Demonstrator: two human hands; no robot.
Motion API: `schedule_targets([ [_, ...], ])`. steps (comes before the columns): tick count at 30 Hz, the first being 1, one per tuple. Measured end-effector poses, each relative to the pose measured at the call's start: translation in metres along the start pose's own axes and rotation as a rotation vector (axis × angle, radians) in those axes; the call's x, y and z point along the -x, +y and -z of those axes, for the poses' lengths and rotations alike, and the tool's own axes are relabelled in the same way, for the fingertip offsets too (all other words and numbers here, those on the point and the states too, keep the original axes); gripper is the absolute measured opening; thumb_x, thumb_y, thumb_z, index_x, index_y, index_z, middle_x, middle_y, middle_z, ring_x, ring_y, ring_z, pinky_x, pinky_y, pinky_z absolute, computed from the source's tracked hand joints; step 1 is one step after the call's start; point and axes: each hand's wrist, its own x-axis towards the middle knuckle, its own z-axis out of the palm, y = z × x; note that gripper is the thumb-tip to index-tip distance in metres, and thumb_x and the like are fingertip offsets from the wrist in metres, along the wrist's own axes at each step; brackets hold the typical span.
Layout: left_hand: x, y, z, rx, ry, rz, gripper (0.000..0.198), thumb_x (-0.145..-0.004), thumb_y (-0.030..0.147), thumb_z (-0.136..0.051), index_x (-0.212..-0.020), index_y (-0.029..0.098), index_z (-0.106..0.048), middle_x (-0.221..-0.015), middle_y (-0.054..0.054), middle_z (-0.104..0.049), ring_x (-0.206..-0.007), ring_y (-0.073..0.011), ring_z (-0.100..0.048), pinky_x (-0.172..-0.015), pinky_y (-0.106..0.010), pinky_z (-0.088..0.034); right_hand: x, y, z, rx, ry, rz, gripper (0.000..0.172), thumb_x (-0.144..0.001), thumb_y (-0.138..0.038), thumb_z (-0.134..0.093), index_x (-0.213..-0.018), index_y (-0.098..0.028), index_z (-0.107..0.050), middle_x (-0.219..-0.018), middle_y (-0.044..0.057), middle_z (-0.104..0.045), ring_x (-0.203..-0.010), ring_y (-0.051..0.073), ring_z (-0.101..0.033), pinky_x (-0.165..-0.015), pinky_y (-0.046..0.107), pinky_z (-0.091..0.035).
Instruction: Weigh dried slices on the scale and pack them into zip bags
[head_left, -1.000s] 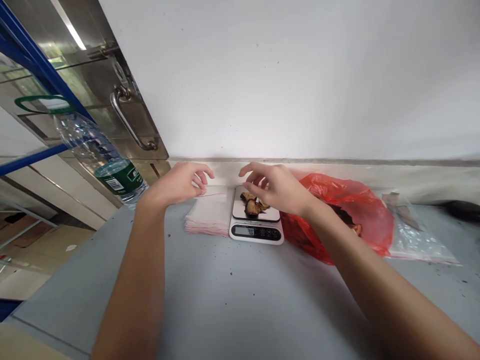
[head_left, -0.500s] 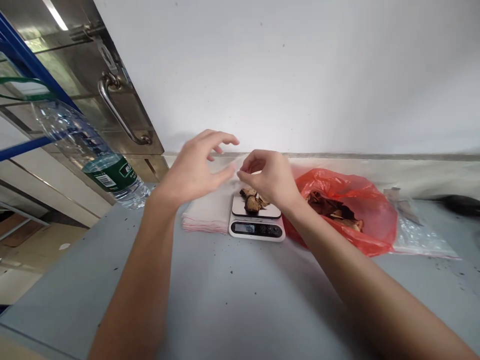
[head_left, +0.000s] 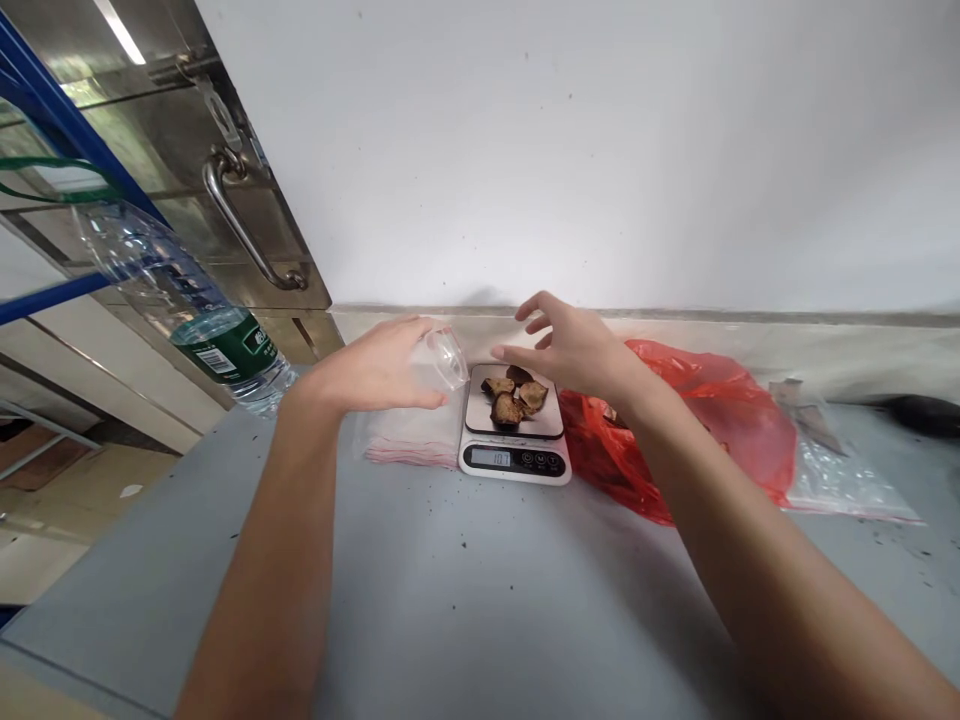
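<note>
left hand (head_left: 382, 370) grip holds clear bag (head_left: 439, 362); open right hand (head_left: 574, 345) above dried pieces (head_left: 516, 394).

A food-packing workroom is suggested by a digital scale (head_left: 514, 440) loaded with dried pieces (head_left: 514, 394), a stack of zip bags (head_left: 409, 442) and a steel cold-room door (head_left: 187, 150).

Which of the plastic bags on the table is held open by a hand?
The small clear plastic bag in the left hand, its mouth open toward the scale. The stacked clear bags lie flat, and the red plastic bag lies untouched.
</note>
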Motion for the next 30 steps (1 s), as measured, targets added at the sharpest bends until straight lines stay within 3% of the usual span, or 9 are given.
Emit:
schedule_targets([
  [4, -0.002, -0.006, 0.001, -0.091, -0.098, 0.143, 0.089, -0.074, 0.053, -0.070, -0.154, 0.023, -0.046, -0.161, -0.011, -0.049, -0.141, -0.0386, -0.052, -0.107, -0.041, -0.052, -0.003, 0.004, 0.001, 0.263, -0.221, -0.104, 0.080, -0.081, -0.058, -0.080, -0.148, -0.023, -0.055, -0.139, 0.016, -0.069, -0.118, 0.033, -0.068, -0.090, 0.039, -0.056],
  [7, -0.007, -0.004, -0.004, -0.102, -0.189, 0.181, 0.087, -0.071, 0.051, -0.070, -0.152, 0.027, -0.049, -0.160, -0.010, -0.050, -0.135, -0.0369, -0.058, -0.101, -0.040, -0.054, -0.005, 0.002, -0.008, 0.380, -0.337, -0.118, 0.088, -0.079, -0.054, -0.084, -0.153, -0.021, -0.051, -0.147, 0.017, -0.064, -0.127, 0.032, -0.065, -0.096, 0.035, -0.054],
  [13, -0.011, 0.002, -0.010, -0.088, -0.230, 0.140, 0.071, -0.070, 0.048, -0.069, -0.137, 0.030, -0.060, -0.149, -0.008, -0.059, -0.124, -0.0359, -0.064, -0.092, -0.039, -0.056, -0.005, 0.000, -0.019, 0.499, -0.361, -0.118, 0.066, -0.074, -0.047, -0.088, -0.128, -0.015, -0.068, -0.132, 0.016, -0.069, -0.112, 0.031, -0.068, -0.081, 0.033, -0.052],
  [16, -0.013, 0.003, -0.011, -0.079, -0.242, 0.129, 0.071, -0.070, 0.048, -0.068, -0.138, 0.030, -0.059, -0.144, -0.008, -0.060, -0.119, -0.0337, -0.065, -0.093, -0.039, -0.055, -0.006, 0.003, -0.016, 0.464, -0.372, -0.128, 0.046, -0.073, -0.036, -0.087, -0.112, -0.017, -0.071, -0.109, 0.009, -0.075, -0.094, 0.025, -0.070, -0.068, 0.029, -0.048],
  [20, -0.015, 0.006, -0.013, -0.089, -0.260, 0.104, 0.060, -0.070, 0.046, -0.068, -0.127, 0.027, -0.062, -0.131, -0.009, -0.062, -0.110, -0.0317, -0.068, -0.094, -0.040, -0.054, -0.008, 0.007, -0.013, 0.435, -0.360, -0.110, 0.020, -0.070, -0.023, -0.084, -0.080, -0.020, -0.067, -0.079, 0.002, -0.068, -0.078, 0.020, -0.064, -0.059, 0.028, -0.040],
  [30, -0.013, 0.020, -0.013, -0.108, -0.289, 0.044, 0.061, -0.073, 0.048, -0.067, -0.128, 0.024, -0.063, -0.132, -0.012, -0.061, -0.113, -0.0325, -0.066, -0.092, -0.038, -0.054, 0.004, 0.008, -0.011, 0.292, -0.276, -0.085, 0.026, -0.068, -0.014, -0.073, -0.055, -0.022, -0.052, -0.056, -0.003, -0.053, -0.062, 0.015, -0.054, -0.053, 0.027, -0.037],
])
